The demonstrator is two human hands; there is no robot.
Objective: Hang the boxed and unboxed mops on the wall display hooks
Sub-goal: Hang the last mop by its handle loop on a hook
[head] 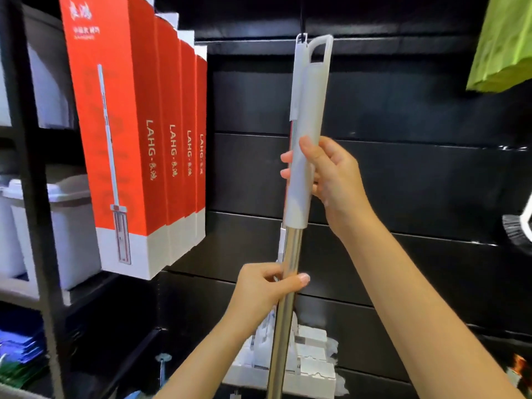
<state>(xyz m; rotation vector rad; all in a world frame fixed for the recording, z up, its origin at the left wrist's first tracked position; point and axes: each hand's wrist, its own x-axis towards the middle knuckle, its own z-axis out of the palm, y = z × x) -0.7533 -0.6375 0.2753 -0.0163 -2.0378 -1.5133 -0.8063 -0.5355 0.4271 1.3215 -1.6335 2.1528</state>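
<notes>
A person holds an unboxed mop with a pale grey plastic grip and shiny steel pole (pixel 305 156) nearly upright at the centre. The right hand (pixel 331 174) curls round the grey grip; the left hand (pixel 267 286) pinches the steel pole at 6 o'clock of it. The grip's loop sits at 12 o'clock beside a thin metal wall hook (pixel 302 38). Four tall red and white mop boxes (pixel 129 133) hang at 9 o'clock against the black slatted wall panel (pixel 417 174).
</notes>
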